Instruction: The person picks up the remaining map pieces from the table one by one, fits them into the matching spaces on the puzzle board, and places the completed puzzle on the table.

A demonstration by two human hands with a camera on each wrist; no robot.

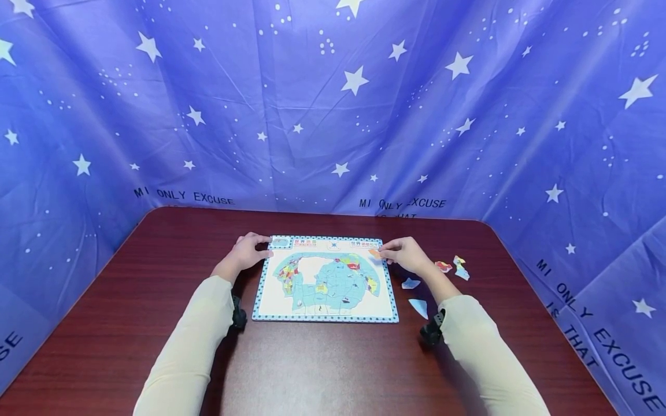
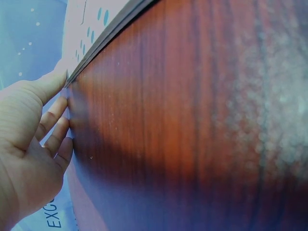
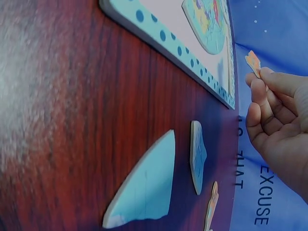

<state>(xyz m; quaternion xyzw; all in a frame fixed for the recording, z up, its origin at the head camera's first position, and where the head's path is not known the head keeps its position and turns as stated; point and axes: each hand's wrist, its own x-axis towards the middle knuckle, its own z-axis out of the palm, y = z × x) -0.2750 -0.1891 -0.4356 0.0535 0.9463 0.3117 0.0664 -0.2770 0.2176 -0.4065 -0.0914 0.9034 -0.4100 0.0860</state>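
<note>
My right hand [image 1: 407, 255] pinches an orange puzzle piece [image 3: 253, 60] between thumb and forefinger, at the board's far right edge. In the right wrist view the other fingers curl in beneath it. A world-map puzzle board [image 1: 322, 316] with a blue dotted border lies flat on the table, its map partly filled with pieces and a white gap [image 1: 312, 270] at upper left. My left hand [image 1: 245, 252] rests at the board's far left corner. In the left wrist view its thumb touches the board's edge, and the fingers extend loosely beside it.
Right of the board lie loose pieces: a pale blue wedge [image 1: 418, 308], a smaller blue piece [image 1: 410, 283], a red one [image 1: 443, 266] and a yellow-and-blue one [image 1: 461, 269]. A starry blue curtain [image 1: 312, 86] hangs behind the dark red wooden table [image 1: 291, 370].
</note>
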